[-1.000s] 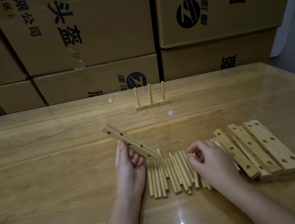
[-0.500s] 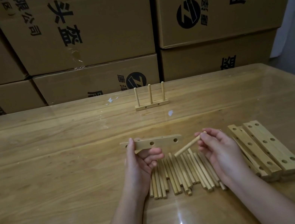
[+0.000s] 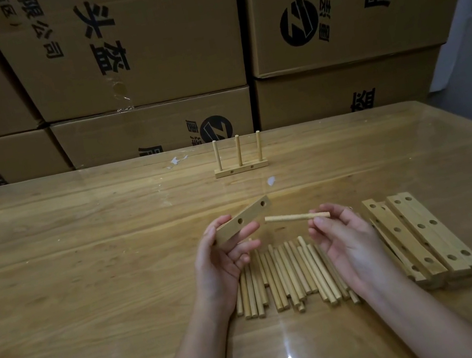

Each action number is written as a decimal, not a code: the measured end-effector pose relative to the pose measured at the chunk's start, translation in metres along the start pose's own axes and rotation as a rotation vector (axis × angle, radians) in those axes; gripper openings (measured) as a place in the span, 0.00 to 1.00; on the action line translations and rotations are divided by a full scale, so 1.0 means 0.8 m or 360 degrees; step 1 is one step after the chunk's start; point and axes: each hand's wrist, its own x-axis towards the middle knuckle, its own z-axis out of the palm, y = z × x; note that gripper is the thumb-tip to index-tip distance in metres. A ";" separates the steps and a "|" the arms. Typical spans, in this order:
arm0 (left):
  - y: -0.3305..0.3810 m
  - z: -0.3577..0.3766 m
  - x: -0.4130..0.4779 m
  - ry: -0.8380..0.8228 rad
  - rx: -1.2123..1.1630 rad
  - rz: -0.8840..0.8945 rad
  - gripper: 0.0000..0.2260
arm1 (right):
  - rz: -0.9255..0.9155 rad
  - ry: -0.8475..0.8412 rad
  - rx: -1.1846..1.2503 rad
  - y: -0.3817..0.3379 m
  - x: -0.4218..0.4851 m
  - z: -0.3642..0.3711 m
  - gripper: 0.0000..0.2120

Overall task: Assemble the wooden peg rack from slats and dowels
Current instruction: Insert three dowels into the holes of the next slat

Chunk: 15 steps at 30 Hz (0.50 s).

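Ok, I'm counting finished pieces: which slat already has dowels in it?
The far slat: three dowels stand upright in it. The slat in the left hand and the stack at right hold none.

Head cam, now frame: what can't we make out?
Head view only.
Hidden by the left hand: left end of its slat, further holes.
Partly behind the right hand too: dowel pile, no count.
Under its top slats: the slat stack, lower layers.
Cut off at top edge: cardboard boxes, print.
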 end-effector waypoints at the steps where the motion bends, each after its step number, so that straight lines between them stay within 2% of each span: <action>1: 0.000 -0.001 0.000 -0.0003 0.0005 0.0008 0.16 | 0.0005 -0.0002 -0.0025 0.000 0.000 0.000 0.15; 8: -0.001 0.002 0.002 -0.0042 0.0018 -0.0054 0.23 | 0.0018 0.0027 -0.0193 0.001 -0.001 -0.001 0.12; 12: -0.001 0.000 0.001 -0.0046 0.0065 -0.0054 0.13 | 0.0012 0.0017 -0.0193 0.002 -0.001 0.000 0.12; 13: -0.001 0.000 0.001 -0.0059 0.0088 -0.0047 0.12 | -0.0003 0.0004 -0.0202 0.002 -0.001 0.000 0.11; 15: -0.003 0.000 0.001 -0.0090 0.0174 -0.0026 0.17 | -0.0043 -0.0060 -0.0217 0.001 -0.002 0.001 0.08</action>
